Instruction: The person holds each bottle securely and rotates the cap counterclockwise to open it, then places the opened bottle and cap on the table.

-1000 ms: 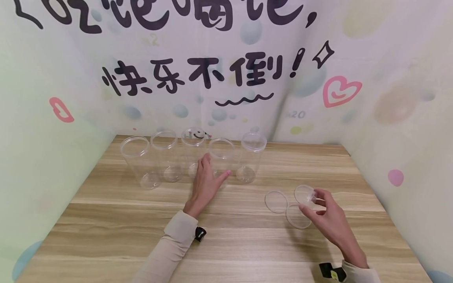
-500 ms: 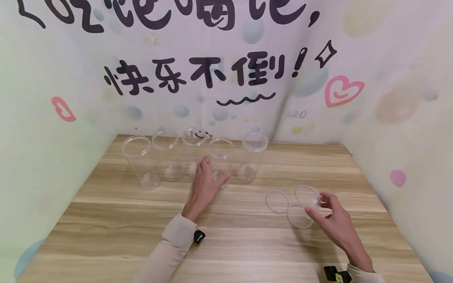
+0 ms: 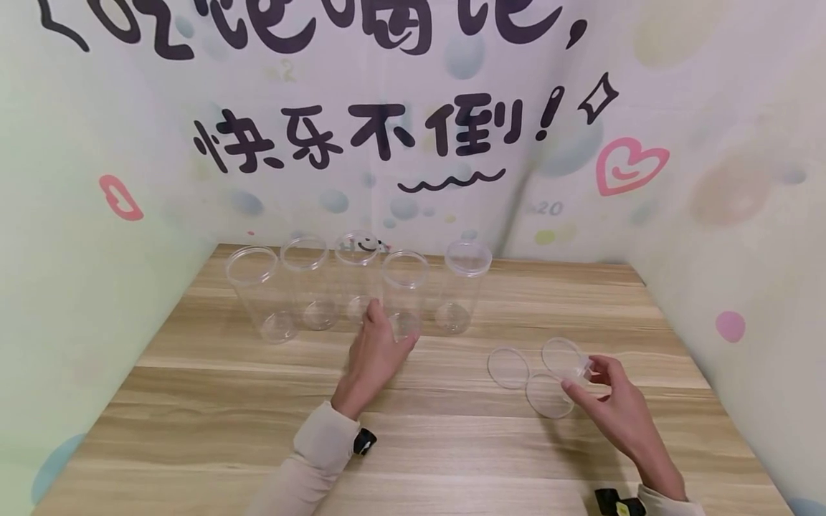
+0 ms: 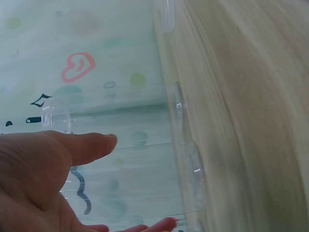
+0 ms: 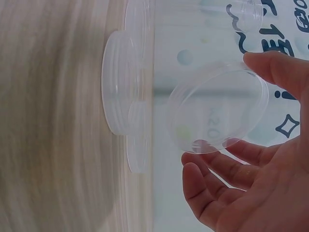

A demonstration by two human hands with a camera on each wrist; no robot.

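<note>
My left hand point(image 3: 376, 358) is at the lower part of a clear plastic jar point(image 3: 405, 287), fourth from the left in an upright row. In the left wrist view, its thumb and fingers are spread to either side of the jar, without curling round it. My right hand point(image 3: 616, 408) pinches a clear round lid point(image 5: 217, 108) by its rim between thumb and fingertips, raised and tilted above the table. Beneath and left of it lie a left lid point(image 3: 508, 368), a back lid point(image 3: 561, 358) and a front lid point(image 3: 550, 395), all flat and see-through.
The rightmost jar point(image 3: 466, 294) has a cloudier top, like a lid on it. More clear jars stand leftward, including the leftmost jar point(image 3: 261, 294). All are on a wooden table point(image 3: 413, 459), with a printed cloth wall point(image 3: 439, 215) close behind.
My left hand has slid down and toward me along the fourth jar. My right hand has shifted slightly right with the pinched lid. The jars and flat lids stay put.
</note>
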